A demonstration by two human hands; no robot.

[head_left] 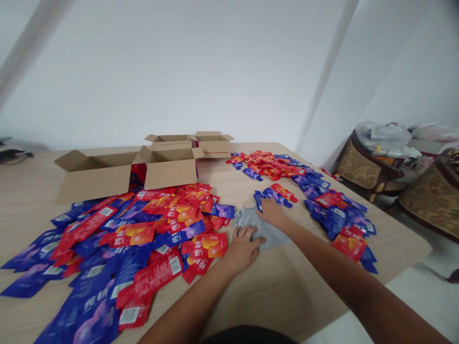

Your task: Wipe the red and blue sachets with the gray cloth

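A grey cloth piece with a pale corded edge [273,237], perhaps a small drawstring bag, lies flat on the table in front of me. My left hand [245,248] rests on its near left part, palm down with the fingers spread. Over its far edge lies my right hand [272,211], fingers stretched out and thumb apart, hiding part of the cloth. Just beyond the right hand sit a blue packet [278,197] and a red packet [284,192]. Neither hand appears to grip anything.
A large heap of red and blue packets [143,234] covers the left of the table. Open cardboard boxes [170,173] stand behind it. More packets [270,165] lie at the back and along the right edge [335,222]. Chairs piled with plastic bags [385,136] stand at right.
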